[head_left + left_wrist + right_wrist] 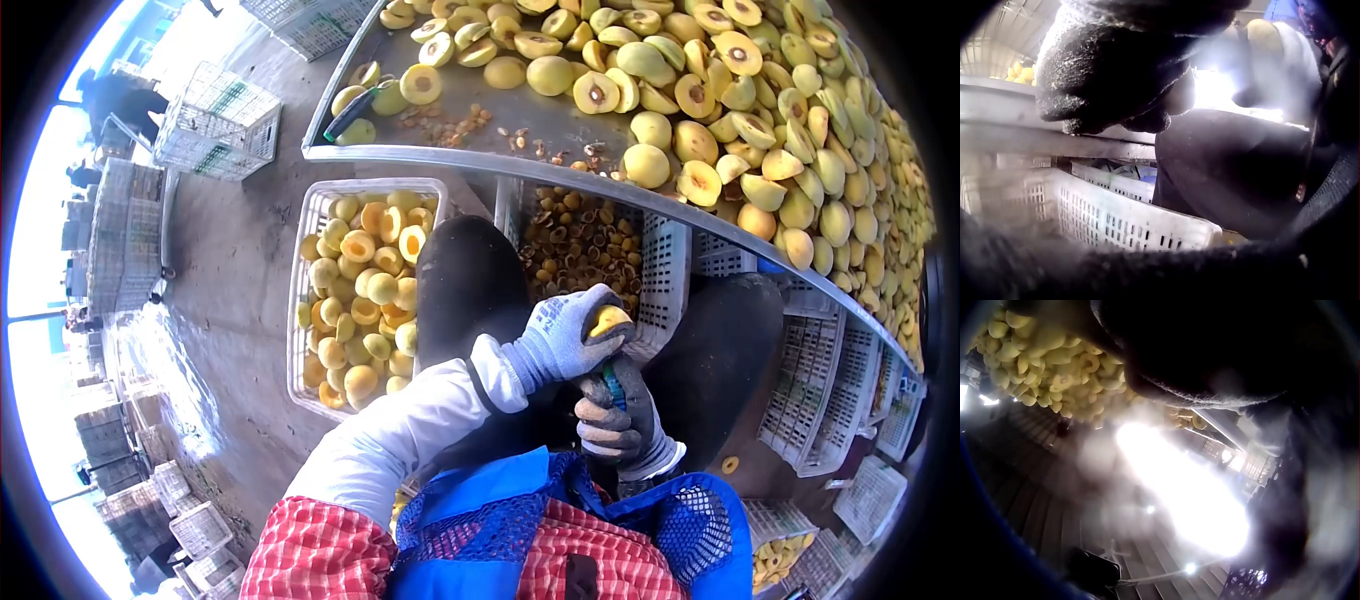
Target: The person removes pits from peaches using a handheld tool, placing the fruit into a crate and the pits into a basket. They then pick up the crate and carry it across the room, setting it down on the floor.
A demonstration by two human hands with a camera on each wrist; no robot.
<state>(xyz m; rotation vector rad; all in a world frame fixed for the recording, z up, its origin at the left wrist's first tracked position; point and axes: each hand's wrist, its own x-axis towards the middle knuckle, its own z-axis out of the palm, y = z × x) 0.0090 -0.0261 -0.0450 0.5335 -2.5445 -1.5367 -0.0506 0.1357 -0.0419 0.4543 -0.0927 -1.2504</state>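
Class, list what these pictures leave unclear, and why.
Head view: upper end of green handle, hidden between left hand and right hand.
Head view: underside of held fruit, inside left hand.
Head view: top of fruit pile, cut off by edge.
Right wrist view: whatever lies behind white glare.

From here, the left hand (568,338) hides part of the yellow fruit (608,321). The right hand (618,418) covers some of the green tool (613,386). The table (475,88) is cut off at its far side.

Room over lower crate (665,265) between knees (472,270); table rim (440,156) blocks far side.
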